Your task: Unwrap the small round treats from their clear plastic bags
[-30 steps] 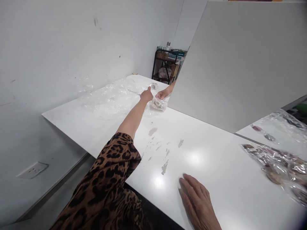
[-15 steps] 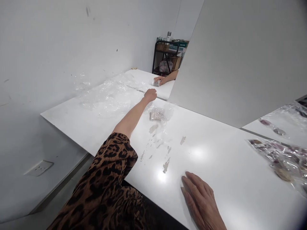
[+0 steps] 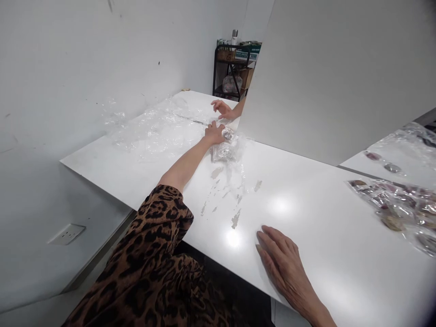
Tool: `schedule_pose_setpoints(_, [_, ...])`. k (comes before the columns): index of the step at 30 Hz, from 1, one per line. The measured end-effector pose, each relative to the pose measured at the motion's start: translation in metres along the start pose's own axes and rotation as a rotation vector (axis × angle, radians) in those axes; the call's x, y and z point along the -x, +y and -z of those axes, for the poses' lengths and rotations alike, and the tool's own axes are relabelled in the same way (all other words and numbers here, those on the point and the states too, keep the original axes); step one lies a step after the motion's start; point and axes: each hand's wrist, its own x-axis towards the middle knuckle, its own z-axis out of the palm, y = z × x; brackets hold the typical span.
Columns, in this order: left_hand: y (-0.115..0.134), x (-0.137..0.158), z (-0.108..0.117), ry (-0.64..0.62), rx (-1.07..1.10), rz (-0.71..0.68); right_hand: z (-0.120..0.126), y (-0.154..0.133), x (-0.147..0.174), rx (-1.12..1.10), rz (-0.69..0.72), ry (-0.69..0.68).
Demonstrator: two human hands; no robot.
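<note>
My left hand (image 3: 214, 134) is stretched far across the white table (image 3: 163, 175), its fingers closed on a small clear plastic packet (image 3: 228, 134) with something greyish inside. Just below that hand another clear-wrapped packet (image 3: 221, 154) lies on the tabletop amid crinkled film. My right hand (image 3: 281, 259) rests palm down near the front edge, fingers extended, holding nothing. Beyond my left hand, another person's hand (image 3: 223, 109) is raised with its fingers apart; the panel hides the rest of that person.
A tall grey panel (image 3: 323, 81) stands across the table. Loose clear film (image 3: 153, 125) spreads along the wall side. Several filled plastic packets (image 3: 395, 202) lie at the right. A black shelf rack (image 3: 231, 63) with boxes is at the back. Grey worn patches mark the tabletop.
The small packet has passed from under the other person's hand to my left hand, which has closed on it. That other hand has lifted and opened. My right hand stays on the table.
</note>
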Motion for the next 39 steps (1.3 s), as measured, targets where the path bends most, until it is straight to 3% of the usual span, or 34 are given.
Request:
schedule_pose_setpoints(2, [0.002, 0.011, -0.001, 0.132, -0.054, -0.047, -0.001, 0.000, 0.001, -0.007, -0.012, -0.007])
schedule_pose_setpoints(4, [0.003, 0.025, -0.002, 0.218, 0.049, -0.175, -0.002, 0.000, 0.001, -0.011, -0.021, -0.012])
schedule_pose_setpoints(6, [0.002, 0.040, -0.003, 0.145, 0.235, -0.328, -0.004, 0.001, 0.001, -0.020, -0.024, -0.023])
schedule_pose_setpoints(8, [0.000, 0.059, -0.007, -0.029, 0.336, -0.412, -0.005, 0.001, 0.002, -0.035, -0.034, -0.031])
schedule_pose_setpoints(10, [-0.001, 0.079, -0.012, -0.118, 0.344, -0.390, -0.007, 0.003, 0.003, -0.063, -0.059, -0.039])
schedule_pose_setpoints(13, [0.002, 0.110, -0.022, -0.075, 0.439, -0.281, -0.006, 0.007, 0.003, -0.161, -0.115, -0.039])
schedule_pose_setpoints(16, [0.016, 0.139, -0.032, -0.071, 0.758, -0.168, -0.001, 0.005, -0.005, -0.367, -0.256, -0.023])
schedule_pose_setpoints(19, [0.041, 0.170, -0.046, -0.156, 1.202, -0.112, 0.004, -0.006, -0.032, -0.687, -0.546, 0.024])
schedule_pose_setpoints(21, [0.061, 0.196, -0.054, -0.238, 1.437, -0.092, 0.005, -0.014, -0.059, -0.946, -0.714, 0.152])
schedule_pose_setpoints(23, [0.079, 0.222, -0.057, -0.314, 1.566, -0.067, 0.003, -0.020, -0.086, -1.194, -0.787, 0.285])
schedule_pose_setpoints(26, [0.097, 0.253, -0.051, -0.343, 1.652, -0.062, -0.001, -0.020, -0.113, -1.448, -0.796, 0.404])
schedule_pose_setpoints(29, [0.102, 0.265, -0.033, -0.242, 1.753, -0.038, -0.006, -0.014, -0.117, -1.573, -0.898, 0.484])
schedule_pose_setpoints(34, [0.094, 0.263, -0.013, -0.225, 1.737, 0.036, -0.014, -0.006, -0.102, -1.590, -0.985, 0.482])
schedule_pose_setpoints(39, [0.089, 0.266, -0.021, -0.155, 1.680, -0.063, -0.019, -0.005, -0.095, -1.512, -0.964, 0.432])
